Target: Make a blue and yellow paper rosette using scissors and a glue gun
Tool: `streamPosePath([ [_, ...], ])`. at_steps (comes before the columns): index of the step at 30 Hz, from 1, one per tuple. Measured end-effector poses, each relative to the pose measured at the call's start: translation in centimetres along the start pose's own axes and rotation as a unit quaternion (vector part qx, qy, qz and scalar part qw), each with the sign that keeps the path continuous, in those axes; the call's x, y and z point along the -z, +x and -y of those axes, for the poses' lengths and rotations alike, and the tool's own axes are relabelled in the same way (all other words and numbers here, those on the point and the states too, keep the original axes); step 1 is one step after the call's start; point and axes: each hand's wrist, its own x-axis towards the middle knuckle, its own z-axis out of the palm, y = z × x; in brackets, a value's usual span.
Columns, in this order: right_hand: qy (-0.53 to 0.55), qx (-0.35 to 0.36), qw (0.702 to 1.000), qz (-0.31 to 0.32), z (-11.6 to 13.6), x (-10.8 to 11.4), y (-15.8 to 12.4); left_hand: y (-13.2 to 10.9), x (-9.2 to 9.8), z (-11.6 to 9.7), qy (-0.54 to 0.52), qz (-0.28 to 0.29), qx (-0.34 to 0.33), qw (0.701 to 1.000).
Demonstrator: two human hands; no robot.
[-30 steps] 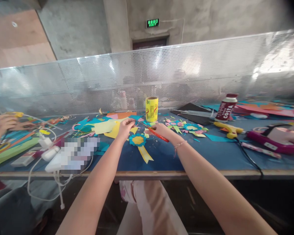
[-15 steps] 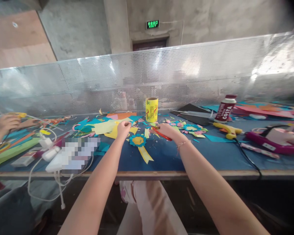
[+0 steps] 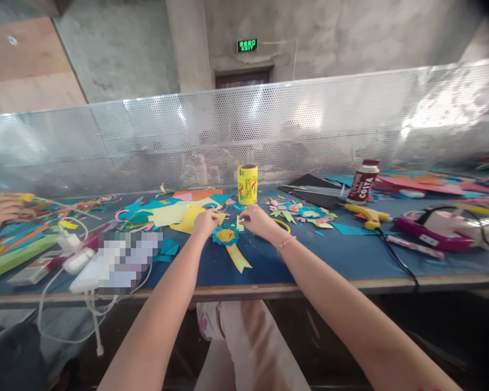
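Observation:
My left hand point(image 3: 206, 225) is closed in a pinch at the edge of the yellow paper; whatever its fingertips hold is too small to make out. Just right of it lies a paper rosette point(image 3: 225, 235) with a blue fringed rim, a yellow centre and a yellow ribbon tail point(image 3: 239, 258). My right hand point(image 3: 261, 221) has curled fingers, thumb and index slightly apart, beside a small pale paper strip point(image 3: 239, 221). A yellow loop point(image 3: 284, 224) shows partly behind that hand; its kind is unclear. Yellow and pale green paper sheets point(image 3: 171, 213) lie left of my left hand.
A yellow printed roll point(image 3: 248, 184) stands behind my hands. To the right are finished-looking paper flowers point(image 3: 313, 213), a yellow glue gun point(image 3: 369, 216) with its cord and a maroon bottle point(image 3: 363, 182). White chargers and cables point(image 3: 79, 260) sit left, near another person's hand point(image 3: 4, 209).
My right hand has let go of the red-handled tool and moved left to the pale strip. My left hand stays pinched near the rosette. The whole view has shifted slightly.

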Motion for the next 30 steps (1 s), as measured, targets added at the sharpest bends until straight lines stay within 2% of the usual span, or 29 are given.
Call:
streamPosePath([
  [2, 0.058, 0.013, 0.998, 0.019, 1.0, -1.2, 0.5, -0.1, -0.1, -0.2, -0.008, 0.014, -0.016, 1.0],
  [5, 0.093, -0.016, 0.994, 0.053, 1.7, -2.7, 1.0, -0.2, -0.2, -0.2, -0.008, 0.01, -0.032, 0.999],
  [9, 0.065, -0.051, 0.994, 0.069, 1.5, -3.9, 1.2, -0.3, -0.3, -0.3, 0.017, 0.009, -0.04, 0.999],
  [15, 0.033, -0.044, 0.992, 0.114, 1.2, -4.6, 1.4, -0.3, -0.5, -0.5, 0.034, 0.041, -0.019, 0.998],
  [21, 0.04, -0.035, 0.992, 0.113, 1.0, -4.6, 1.5, -0.5, -0.4, -1.0, -0.018, 0.061, -0.053, 0.997],
  [26, 0.09, -0.022, 0.992, 0.084, 0.9, -3.3, 1.6, -0.5, -0.2, -1.7, -0.086, 0.079, -0.037, 0.993],
  [30, 0.154, -0.029, 0.987, 0.029, 0.8, -1.9, 1.5, -0.7, -0.1, -2.3, -0.146, 0.157, -0.013, 0.977],
])
